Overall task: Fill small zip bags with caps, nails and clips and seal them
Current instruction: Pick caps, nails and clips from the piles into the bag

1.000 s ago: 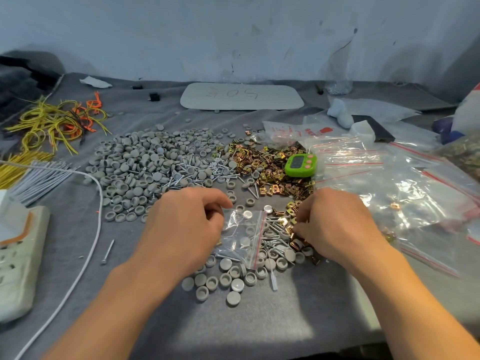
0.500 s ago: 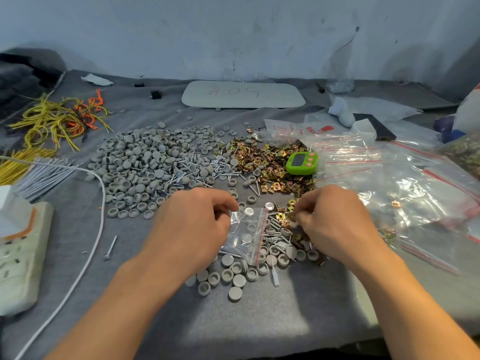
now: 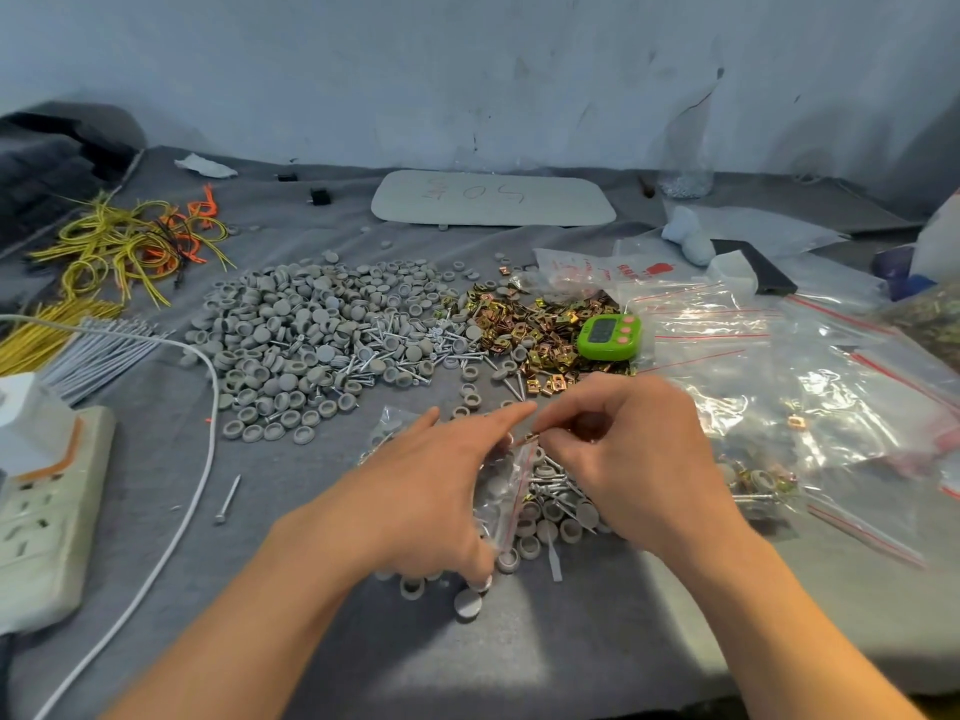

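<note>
Soft light; bags (image 3: 779, 397) glare; edges seemingly bowed.

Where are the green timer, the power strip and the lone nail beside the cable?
green timer (image 3: 602, 331): head view, its screen.
power strip (image 3: 36, 522): head view, socket face.
lone nail (image 3: 230, 498): head view, mid shaft.
</note>
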### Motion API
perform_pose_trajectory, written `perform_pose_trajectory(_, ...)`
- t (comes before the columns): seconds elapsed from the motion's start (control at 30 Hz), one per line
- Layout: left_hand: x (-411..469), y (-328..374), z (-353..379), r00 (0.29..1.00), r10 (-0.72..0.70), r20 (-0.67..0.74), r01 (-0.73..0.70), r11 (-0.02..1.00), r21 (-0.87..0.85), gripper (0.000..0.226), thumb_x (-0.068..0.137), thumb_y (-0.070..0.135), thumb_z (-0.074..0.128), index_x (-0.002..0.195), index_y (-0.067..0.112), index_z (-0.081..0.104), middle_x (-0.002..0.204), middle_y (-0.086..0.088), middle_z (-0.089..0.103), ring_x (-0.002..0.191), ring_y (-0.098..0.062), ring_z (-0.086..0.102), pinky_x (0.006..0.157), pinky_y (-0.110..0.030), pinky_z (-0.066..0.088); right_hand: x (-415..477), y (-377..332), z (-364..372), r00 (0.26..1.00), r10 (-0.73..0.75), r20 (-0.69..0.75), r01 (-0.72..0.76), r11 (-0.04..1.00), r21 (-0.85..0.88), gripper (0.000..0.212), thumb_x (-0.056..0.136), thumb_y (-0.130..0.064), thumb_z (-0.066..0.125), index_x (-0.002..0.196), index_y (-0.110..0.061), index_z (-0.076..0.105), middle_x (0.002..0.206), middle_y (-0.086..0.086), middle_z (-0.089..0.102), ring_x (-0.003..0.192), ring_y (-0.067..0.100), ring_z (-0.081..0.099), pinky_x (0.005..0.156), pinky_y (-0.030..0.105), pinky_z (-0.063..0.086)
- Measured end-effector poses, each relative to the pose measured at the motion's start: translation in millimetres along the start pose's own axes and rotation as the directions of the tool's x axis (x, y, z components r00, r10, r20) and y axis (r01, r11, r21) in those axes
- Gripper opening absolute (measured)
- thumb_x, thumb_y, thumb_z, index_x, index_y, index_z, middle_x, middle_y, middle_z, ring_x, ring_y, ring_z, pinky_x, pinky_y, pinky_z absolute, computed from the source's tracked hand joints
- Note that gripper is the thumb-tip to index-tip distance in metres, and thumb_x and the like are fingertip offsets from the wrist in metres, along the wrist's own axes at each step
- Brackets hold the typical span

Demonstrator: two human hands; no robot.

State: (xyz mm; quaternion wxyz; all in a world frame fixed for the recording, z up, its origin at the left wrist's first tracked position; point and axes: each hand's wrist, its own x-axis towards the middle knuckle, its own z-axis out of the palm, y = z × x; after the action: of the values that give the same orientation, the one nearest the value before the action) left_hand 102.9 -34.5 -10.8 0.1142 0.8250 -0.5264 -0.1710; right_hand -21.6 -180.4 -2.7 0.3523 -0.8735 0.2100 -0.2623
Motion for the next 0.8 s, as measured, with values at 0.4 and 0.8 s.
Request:
perform_pose_trajectory(0.4,-5.2,-13.0,-7.6,0.880,-0.228,-0.417,0.030,0.903,-0.429,0.051,0.079,0.011,0.081,0.117,0.044,0.071,0.084,0.030,0.071,0.033,-0.002,0.041,0.043,-0.010,0.037,2.0,0.2,0.4,0.997,0.019,-0.080,-0.032,0.988,-0.154,0.031,0.077,-0.019,0.082,0.065,-0.045,0.071,0.073,-0.028,0.067,0.076,-0.009,0.063,0.066,0.000,0.042)
perform_pose_trajectory(0.8,-17.1,-18.0,-13.3,0.850,-0.255,-0.461,-0.001,0.874,-0.486,0.054,0.076,0.007,0.083,0.110,0.047,0.071,0.081,0.026,0.071,0.041,-0.008,0.059,0.051,-0.022,0.052,9.7,-24.1,20.5,0.960,-0.181,-0.214,0.133,0.966,-0.220,0.012,0.079,-0.017,0.082,0.083,-0.029,0.081,0.083,-0.017,0.069,0.064,0.001,0.050,0.066,0.017,0.046)
